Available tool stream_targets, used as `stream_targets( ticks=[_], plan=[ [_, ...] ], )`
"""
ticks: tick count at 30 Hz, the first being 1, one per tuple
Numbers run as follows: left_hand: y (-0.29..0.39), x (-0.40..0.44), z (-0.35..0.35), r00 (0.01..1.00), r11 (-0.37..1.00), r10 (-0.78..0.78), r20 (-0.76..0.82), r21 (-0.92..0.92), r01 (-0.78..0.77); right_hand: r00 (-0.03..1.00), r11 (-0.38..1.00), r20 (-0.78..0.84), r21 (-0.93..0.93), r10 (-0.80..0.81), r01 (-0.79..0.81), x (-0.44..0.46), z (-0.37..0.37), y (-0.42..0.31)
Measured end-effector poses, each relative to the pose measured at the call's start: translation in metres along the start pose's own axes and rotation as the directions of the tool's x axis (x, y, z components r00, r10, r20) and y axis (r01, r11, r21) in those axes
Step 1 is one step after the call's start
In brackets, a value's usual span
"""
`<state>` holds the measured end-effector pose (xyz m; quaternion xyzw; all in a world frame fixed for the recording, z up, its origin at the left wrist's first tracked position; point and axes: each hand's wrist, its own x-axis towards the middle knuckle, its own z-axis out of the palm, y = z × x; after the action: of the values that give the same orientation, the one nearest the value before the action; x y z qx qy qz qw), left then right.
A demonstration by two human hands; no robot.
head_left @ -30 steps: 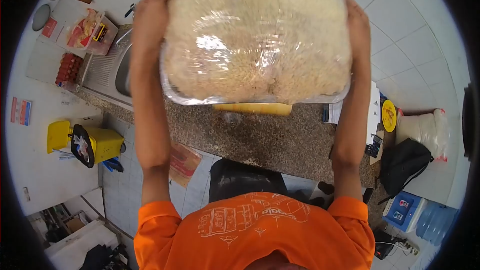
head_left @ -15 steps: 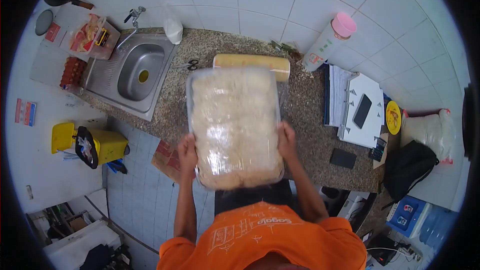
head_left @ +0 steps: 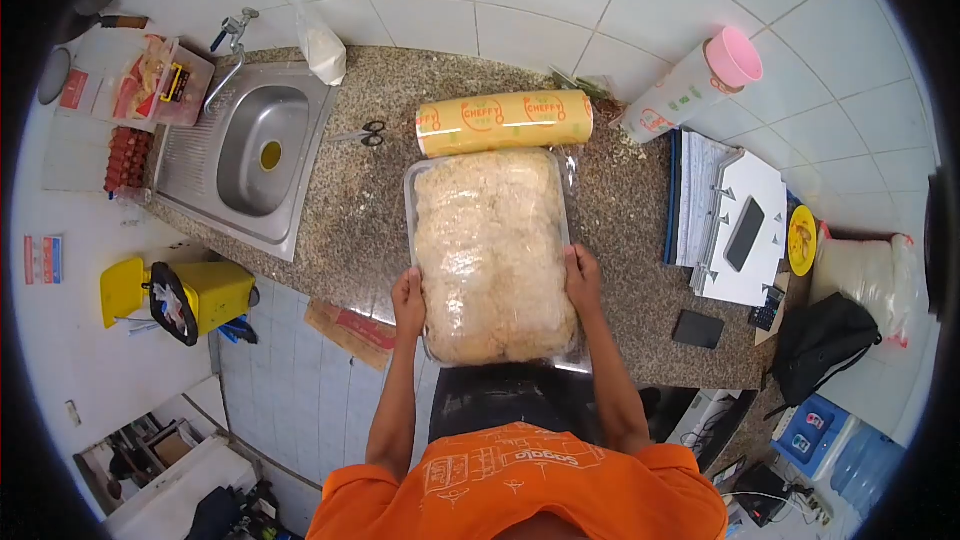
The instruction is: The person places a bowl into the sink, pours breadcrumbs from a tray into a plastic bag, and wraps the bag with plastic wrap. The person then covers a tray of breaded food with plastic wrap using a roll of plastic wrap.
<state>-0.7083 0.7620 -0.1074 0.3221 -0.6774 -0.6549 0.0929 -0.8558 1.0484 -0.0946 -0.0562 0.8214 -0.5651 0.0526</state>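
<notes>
A clear tray [head_left: 490, 260] filled with pale, crumb-coated pieces and covered in shiny plastic film is between my two hands. My left hand [head_left: 408, 302] is closed on its left side near the front corner. On the opposite side, my right hand [head_left: 582, 278] grips the edge with the thumb up. The tray's near end reaches past the counter's front edge, and its far end is right against or just in front of a yellow roll of cling film [head_left: 504, 123]. The fingers under the tray are hidden.
To the left are scissors [head_left: 362, 134] and a steel sink [head_left: 268, 155]. Behind stand a white bag [head_left: 322, 48] and a tall roll with a pink cup [head_left: 734, 56]. Binders [head_left: 720, 220] with a phone [head_left: 744, 233] and a dark flat case [head_left: 698, 329] lie right on the granite counter [head_left: 630, 200].
The tray has gone down toward the counter, appearing smaller and a little further right. More of the cling film roll shows behind it. Both hands have kept their hold.
</notes>
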Motion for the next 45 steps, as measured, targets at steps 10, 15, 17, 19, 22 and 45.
stream_targets(
  ticks=[10,15,17,19,22,45],
  plan=[
    [0.105,0.137,0.005,0.921,0.825,0.39,0.007,0.442,-0.353,0.982,0.976,-0.182,-0.217,-0.043,0.002,0.147,-0.017,-0.033],
    [0.157,0.28,0.09,0.974,0.936,0.224,0.031,0.272,-0.224,0.998,0.998,-0.067,-0.052,-0.021,0.017,0.293,0.029,-0.052],
    [0.157,0.323,0.104,0.977,0.972,0.214,-0.001,0.103,-0.213,0.928,0.845,0.038,0.401,0.371,-0.354,0.318,0.036,-0.052],
    [0.173,0.334,0.102,0.998,0.997,0.015,0.062,0.076,-0.02,0.899,0.816,0.021,0.411,0.437,-0.406,0.329,0.043,-0.044],
    [0.202,0.313,0.102,0.997,0.997,0.065,0.042,-0.054,-0.063,0.908,0.826,-0.044,0.436,0.416,-0.357,0.311,0.04,-0.059],
    [0.031,-0.184,-0.026,0.933,0.93,-0.333,0.134,-0.119,0.348,0.831,0.805,0.295,0.241,0.471,-0.542,-0.175,-0.116,-0.054]
  ],
)
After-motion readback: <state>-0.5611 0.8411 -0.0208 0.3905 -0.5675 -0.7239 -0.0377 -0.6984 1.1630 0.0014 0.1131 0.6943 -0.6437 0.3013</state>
